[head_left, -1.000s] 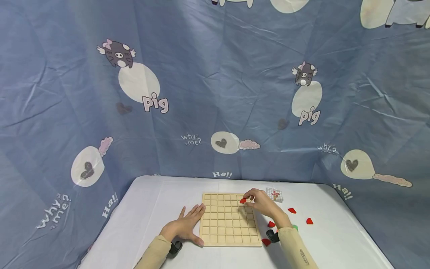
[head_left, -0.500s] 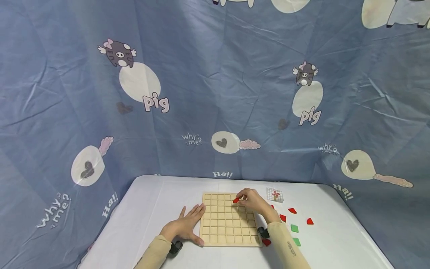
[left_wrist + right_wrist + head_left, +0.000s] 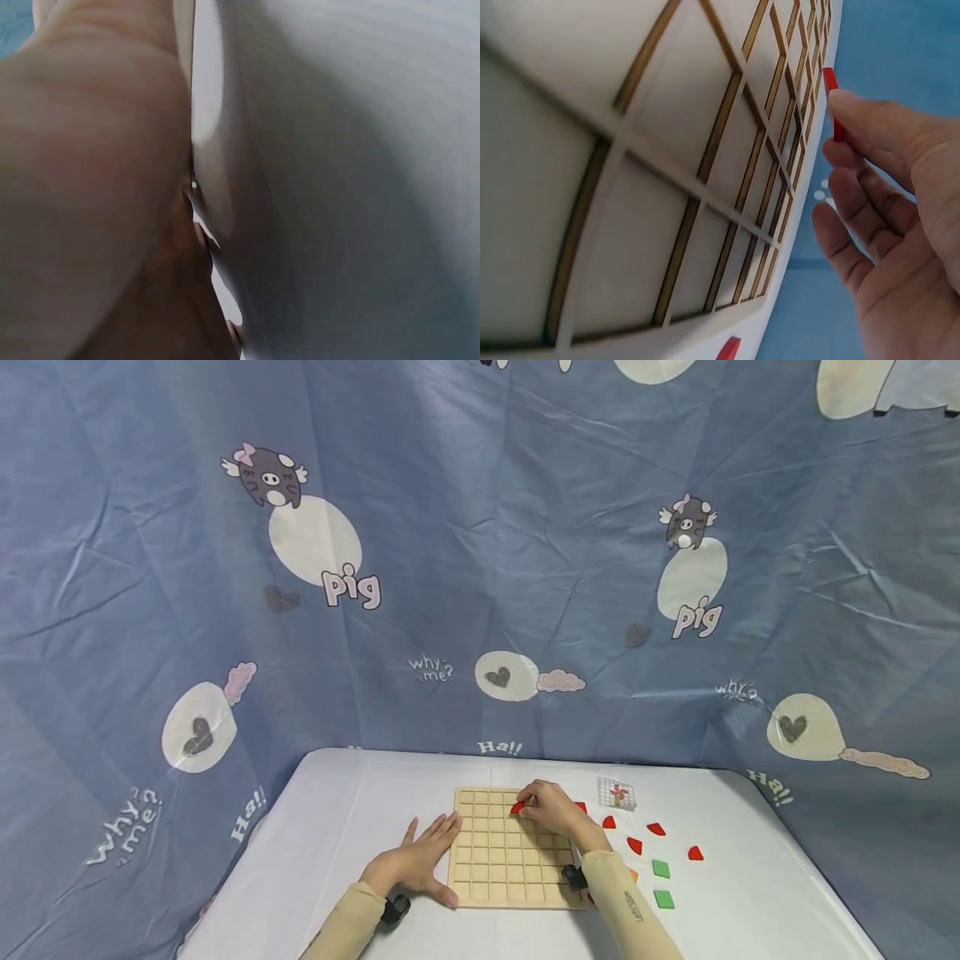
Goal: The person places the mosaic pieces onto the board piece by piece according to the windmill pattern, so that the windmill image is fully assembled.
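A wooden grid board (image 3: 495, 860) lies on the white table, its square cells bare where they show. My left hand (image 3: 415, 864) rests flat with fingers spread at the board's left edge, fingertips and thumb right at the rim. In the left wrist view the palm side of that hand (image 3: 90, 180) fills the left half, close over the table. Over the board's far part, my right hand (image 3: 553, 808) pinches a red quarter-round tile (image 3: 517, 807) between thumb and finger. The right wrist view shows this tile edge-on above the grid, the other fingers loosely curled.
Right of the board lie several red tiles (image 3: 656, 829), two green square tiles (image 3: 661, 869) and an orange piece (image 3: 633, 875) partly behind the right sleeve. A card with a red pattern on a grid (image 3: 617, 794) lies at the back right. A blue printed curtain (image 3: 450, 568) hangs behind the table.
My right hand has moved left over the board with the red tile, uncovering red and green tiles on the right. The left hand stays in place at the board's edge.
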A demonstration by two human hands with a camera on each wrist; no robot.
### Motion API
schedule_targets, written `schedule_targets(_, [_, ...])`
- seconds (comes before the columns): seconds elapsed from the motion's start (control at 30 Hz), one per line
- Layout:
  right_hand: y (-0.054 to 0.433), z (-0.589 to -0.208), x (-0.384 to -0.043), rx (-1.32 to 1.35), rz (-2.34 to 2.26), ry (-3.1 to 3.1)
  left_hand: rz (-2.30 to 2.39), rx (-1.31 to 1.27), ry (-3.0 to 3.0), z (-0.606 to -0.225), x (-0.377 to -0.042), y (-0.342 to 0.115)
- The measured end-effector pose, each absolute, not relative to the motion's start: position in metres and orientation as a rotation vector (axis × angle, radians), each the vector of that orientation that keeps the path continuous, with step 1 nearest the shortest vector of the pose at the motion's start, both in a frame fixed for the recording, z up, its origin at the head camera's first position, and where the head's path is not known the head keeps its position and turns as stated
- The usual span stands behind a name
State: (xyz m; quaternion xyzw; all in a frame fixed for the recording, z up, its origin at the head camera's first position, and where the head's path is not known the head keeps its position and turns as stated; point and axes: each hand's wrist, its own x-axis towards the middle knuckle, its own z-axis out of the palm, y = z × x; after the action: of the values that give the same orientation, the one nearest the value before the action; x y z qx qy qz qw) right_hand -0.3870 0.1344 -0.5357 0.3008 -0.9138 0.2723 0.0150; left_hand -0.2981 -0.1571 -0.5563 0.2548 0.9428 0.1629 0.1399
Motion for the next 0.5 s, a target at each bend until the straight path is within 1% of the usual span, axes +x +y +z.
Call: schedule_targets(0.5, [0.1233,-0.5422,-0.3879,0.883,0.797,-2.871,0.479,0.723,2.729,-0.5564,-0.2962,-0.1568])
